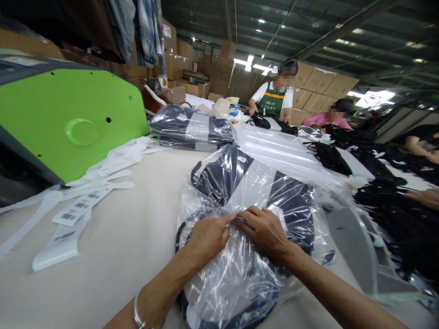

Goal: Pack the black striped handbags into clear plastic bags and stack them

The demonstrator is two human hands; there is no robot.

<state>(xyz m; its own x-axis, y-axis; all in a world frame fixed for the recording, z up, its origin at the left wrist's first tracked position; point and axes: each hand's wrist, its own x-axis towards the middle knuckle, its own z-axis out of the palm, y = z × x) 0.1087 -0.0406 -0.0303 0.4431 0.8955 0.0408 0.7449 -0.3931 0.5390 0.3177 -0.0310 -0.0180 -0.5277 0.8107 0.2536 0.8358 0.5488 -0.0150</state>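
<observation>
A clear plastic bag lies on the table right in front of me, with dark navy bags and white paper bands showing through it. Over the middle of this plastic, my left hand is closed, thumb and index finger pinching the film. My right hand meets it there, its fingers curled and pressed on the same film, fingertips nearly touching the left ones. Beneath, a dark navy bag with a white paper band shows through the wrinkled plastic. What lies directly under my palms is hidden.
A green-sided machine stands at left, with strips of barcode labels trailing onto the table. Behind lies a wrapped stack of dark bags. Black bags are heaped at right by a clear plastic holder. Co-workers work across the table.
</observation>
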